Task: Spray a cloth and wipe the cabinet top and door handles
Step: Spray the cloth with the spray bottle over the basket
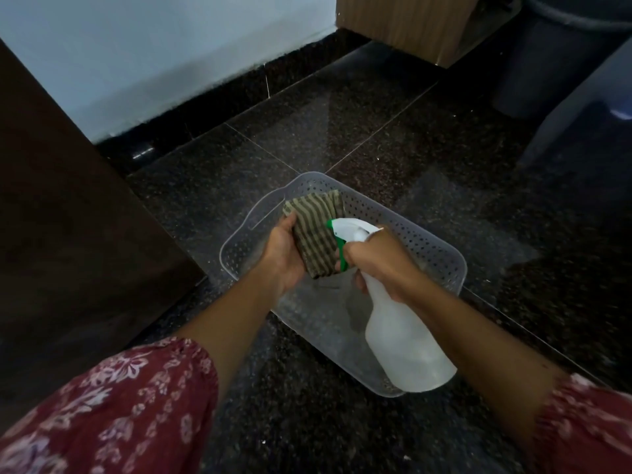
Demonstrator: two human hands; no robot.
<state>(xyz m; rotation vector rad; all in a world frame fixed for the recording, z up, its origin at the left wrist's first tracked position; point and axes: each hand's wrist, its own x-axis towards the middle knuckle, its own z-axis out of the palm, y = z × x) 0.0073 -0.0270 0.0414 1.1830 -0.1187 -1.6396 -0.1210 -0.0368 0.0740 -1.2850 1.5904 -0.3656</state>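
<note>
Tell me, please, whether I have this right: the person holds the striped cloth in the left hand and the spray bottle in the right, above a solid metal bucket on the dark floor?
Not quite. The head view shows a clear perforated plastic basket below the hands, not a metal bucket. The rest stands: the left hand holds the striped cloth, the right hand the spray bottle, above the dark floor.

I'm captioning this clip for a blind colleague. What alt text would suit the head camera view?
A person's right hand aims a white spray bottle with a green trigger at a striped cloth held in the left hand. Both are above a clear perforated plastic basket that sits on a dark speckled floor.
</note>
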